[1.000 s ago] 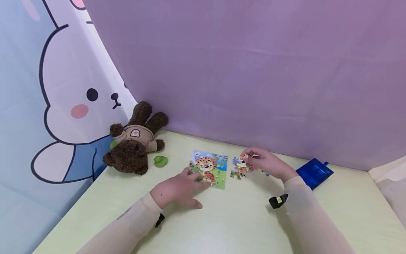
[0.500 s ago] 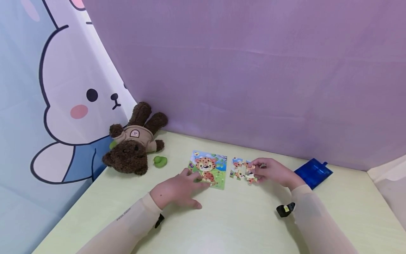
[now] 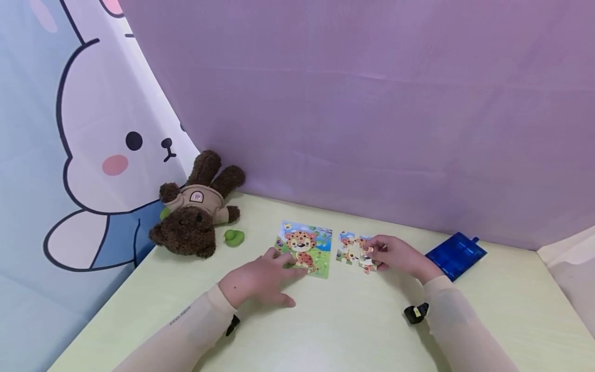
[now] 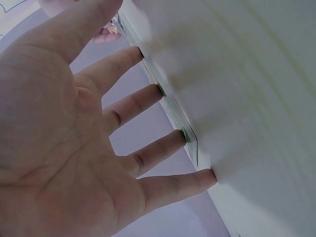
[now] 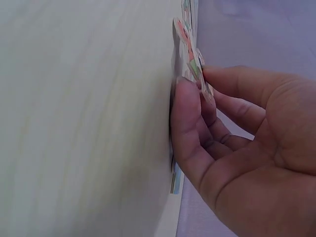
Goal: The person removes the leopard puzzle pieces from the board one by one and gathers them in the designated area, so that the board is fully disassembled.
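A picture card with a spotted cub [image 3: 304, 243] lies flat on the table, and the left hand [image 3: 262, 279] rests over its lower left part, fingers spread. Seen from the left wrist, the left hand [image 4: 84, 143] has its fingertips on the card's edge [image 4: 173, 106] and the table. To the card's right lie joined puzzle pieces [image 3: 345, 250]. The right hand [image 3: 401, 256] pinches a puzzle piece [image 3: 367, 262] beside them. In the right wrist view, thumb and finger of the right hand [image 5: 256, 143] hold that piece [image 5: 190, 54] tilted off the table.
A blue translucent tray [image 3: 456, 256] lies right of the right hand. A green toy duck [image 3: 234, 237] and a brown plush bear [image 3: 197, 209] lie at the left. Behind the table [image 3: 316, 330] hangs a purple cloth [image 3: 353, 113].
The right hand has moved right and slightly toward the front with the puzzle piece, away from the joined pieces, which are now more visible. The left hand has stayed on the card.
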### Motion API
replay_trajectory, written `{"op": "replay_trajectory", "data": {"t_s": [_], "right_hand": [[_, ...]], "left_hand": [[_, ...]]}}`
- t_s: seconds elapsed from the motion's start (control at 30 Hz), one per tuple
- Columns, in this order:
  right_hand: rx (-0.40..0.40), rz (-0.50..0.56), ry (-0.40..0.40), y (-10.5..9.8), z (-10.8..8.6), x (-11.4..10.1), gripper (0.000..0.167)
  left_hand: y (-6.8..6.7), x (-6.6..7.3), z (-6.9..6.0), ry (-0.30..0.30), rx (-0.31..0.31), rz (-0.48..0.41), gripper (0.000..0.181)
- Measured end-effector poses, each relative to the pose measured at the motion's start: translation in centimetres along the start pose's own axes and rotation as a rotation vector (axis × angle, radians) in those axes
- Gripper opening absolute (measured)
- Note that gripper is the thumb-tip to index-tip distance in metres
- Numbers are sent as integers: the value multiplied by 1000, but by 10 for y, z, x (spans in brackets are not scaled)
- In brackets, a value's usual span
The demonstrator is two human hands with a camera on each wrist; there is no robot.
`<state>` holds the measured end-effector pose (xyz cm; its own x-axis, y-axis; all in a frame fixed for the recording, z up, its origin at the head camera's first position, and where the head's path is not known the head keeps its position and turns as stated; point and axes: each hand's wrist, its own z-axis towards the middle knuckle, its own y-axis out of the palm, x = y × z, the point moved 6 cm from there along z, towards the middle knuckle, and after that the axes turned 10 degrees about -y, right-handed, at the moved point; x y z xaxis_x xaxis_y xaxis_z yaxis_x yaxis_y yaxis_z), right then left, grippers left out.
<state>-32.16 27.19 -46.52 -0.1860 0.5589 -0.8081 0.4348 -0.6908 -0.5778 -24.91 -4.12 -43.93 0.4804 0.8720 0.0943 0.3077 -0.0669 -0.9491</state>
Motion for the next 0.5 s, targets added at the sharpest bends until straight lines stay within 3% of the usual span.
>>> {"op": "replay_trajectory", "data": {"t_s": [0.5], "right_hand": [[19,-34,3,5,3,-2,33]], "left_hand": [[1,0,-1,11,5,23,79]]}}
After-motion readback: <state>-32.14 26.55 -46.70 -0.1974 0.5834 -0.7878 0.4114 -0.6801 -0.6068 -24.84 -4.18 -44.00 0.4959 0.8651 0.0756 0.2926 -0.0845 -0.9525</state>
